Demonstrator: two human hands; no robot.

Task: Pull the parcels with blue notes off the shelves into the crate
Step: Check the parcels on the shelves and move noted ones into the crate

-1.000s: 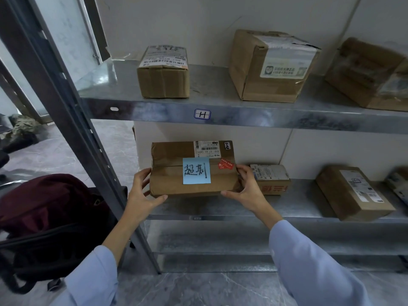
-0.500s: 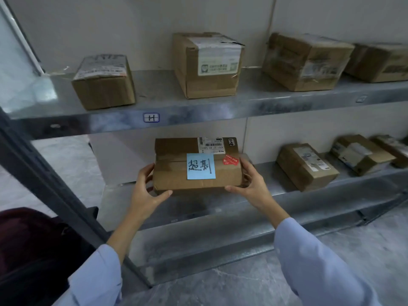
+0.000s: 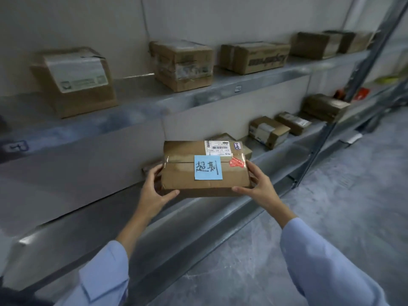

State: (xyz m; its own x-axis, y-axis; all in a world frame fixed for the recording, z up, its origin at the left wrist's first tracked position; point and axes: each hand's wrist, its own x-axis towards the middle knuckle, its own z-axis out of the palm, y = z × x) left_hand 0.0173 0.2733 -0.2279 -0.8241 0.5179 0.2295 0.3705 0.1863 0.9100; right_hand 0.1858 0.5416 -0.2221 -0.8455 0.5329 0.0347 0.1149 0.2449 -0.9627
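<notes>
The shelf tag (image 3: 16,147) is blurred — a small box (image 3: 220,137) sits half-hidden behind the parcel (image 3: 181,174).

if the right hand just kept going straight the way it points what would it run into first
The parcel with the blue note that it grips: the right hand points up and left into its right end. Beyond that, probably the small carton on the lower shelf, though depth is unclear.

A cardboard box with a white label (image 3: 75,81) is seen at upper left, a taped box (image 3: 183,65) and a printed box (image 3: 258,57) beside it. Grey marbled floor (image 3: 342,206) is seen at lower right.
</notes>
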